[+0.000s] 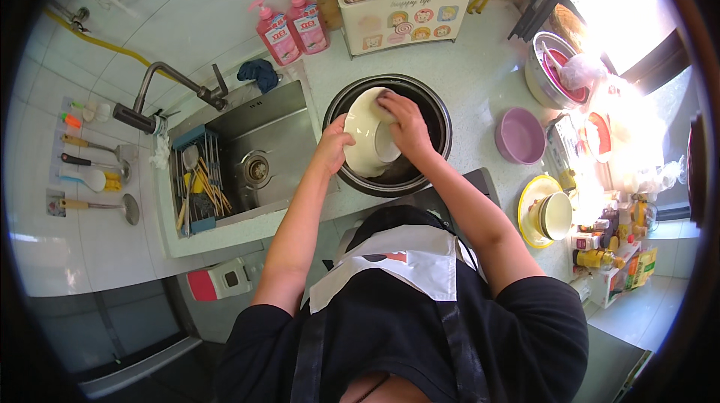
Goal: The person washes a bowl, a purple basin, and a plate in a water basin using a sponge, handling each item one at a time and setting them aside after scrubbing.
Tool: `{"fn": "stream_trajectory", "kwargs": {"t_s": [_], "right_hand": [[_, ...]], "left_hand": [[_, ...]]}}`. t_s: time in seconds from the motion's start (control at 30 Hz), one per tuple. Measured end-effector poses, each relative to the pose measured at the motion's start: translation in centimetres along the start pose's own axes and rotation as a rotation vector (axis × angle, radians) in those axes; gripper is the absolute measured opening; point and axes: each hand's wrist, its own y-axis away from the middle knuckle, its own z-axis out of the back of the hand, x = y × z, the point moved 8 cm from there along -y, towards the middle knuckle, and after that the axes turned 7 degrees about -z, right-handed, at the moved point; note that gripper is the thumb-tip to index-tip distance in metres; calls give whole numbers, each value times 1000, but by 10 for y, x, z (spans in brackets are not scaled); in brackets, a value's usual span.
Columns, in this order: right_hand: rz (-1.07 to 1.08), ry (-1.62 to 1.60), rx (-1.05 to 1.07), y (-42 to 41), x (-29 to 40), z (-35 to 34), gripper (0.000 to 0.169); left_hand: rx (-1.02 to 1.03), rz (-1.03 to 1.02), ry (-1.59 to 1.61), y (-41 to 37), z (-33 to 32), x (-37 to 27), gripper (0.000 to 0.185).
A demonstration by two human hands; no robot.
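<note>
Over a dark round basin (444, 121) on the counter, I hold a white ceramic bowl (360, 144) tilted, its underside and foot ring showing. My left hand (333, 145) grips the bowl's left rim, thumb on the outer surface. My right hand (406, 124) presses a small dark scrubbing pad or sponge (385, 94), partly hidden by the fingers, against the bowl's upper right side. The inside of the basin is mostly hidden by the bowl and hands.
Left is a steel sink (281, 138) with a utensil-filled rack (197, 178) and a faucet (169, 74). Behind stand pink pump bottles (279, 37) and a knife holder (402, 20). To the right are a purple bowl (521, 136), stacked bowls (557, 216) on a yellow-rimmed plate (527, 211), and a metal pot (540, 79).
</note>
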Motion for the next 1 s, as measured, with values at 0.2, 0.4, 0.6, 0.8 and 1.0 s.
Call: {"fn": "stream_trajectory", "kwargs": {"t_s": [0.2, 0.4, 0.6, 0.8, 1.0], "right_hand": [[226, 44, 144, -2, 59, -9, 41], [-440, -174, 22, -13, -47, -20, 33], [-964, -100, 238, 35, -169, -51, 42], [-755, 508, 578, 41, -146, -63, 37], [-1190, 89, 542, 50, -160, -49, 31]], "left_hand": [[-70, -96, -76, -1, 3, -2, 54], [-86, -63, -95, -4, 11, 7, 54], [-80, -119, -55, -4, 11, 2, 54], [-135, -190, -5, -1, 18, -1, 51], [-68, -157, 67, 2, 11, 0, 40]]}}
